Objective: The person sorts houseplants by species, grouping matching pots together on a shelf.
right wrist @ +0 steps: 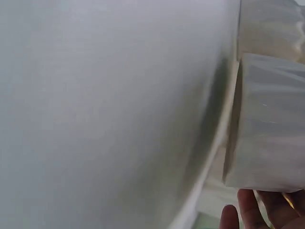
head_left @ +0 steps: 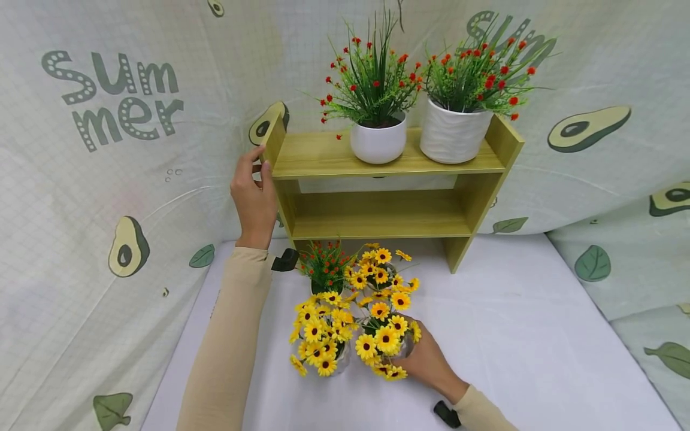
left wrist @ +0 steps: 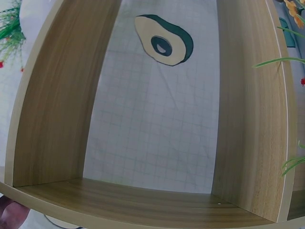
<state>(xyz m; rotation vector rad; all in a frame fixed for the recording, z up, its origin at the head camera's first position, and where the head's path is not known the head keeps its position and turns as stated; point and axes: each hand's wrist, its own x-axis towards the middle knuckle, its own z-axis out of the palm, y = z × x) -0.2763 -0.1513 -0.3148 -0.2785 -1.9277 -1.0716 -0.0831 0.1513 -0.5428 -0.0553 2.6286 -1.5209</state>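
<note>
My left hand (head_left: pixel 254 200) touches the outer left side of a two-tier wooden shelf (head_left: pixel 380 232) with its fingertips. In the left wrist view the shelf's wooden boards (left wrist: pixel 52 95) fill most of the picture, and only a fingertip shows at the lower left. In front of the shelf, my right hand (head_left: pixel 428 362) grips a whitish pot (right wrist: pixel 269 124) of yellow flowers (head_left: pixel 387 339), its thumb and fingers around the pot's side. A second pot of yellow flowers (head_left: pixel 320 332) stands just left of it. Behind are more yellow flowers (head_left: pixel 381 275) and a small red-flowered plant (head_left: pixel 326 263).
Two white pots, one smooth (head_left: pixel 378 142) and one ridged (head_left: pixel 451 134), both with red-flowered plants, stand on the shelf's top board. A white tabletop (head_left: pixel 512 335) lies below. Avocado-print cloth (head_left: pixel 135 179) hangs behind and at the sides.
</note>
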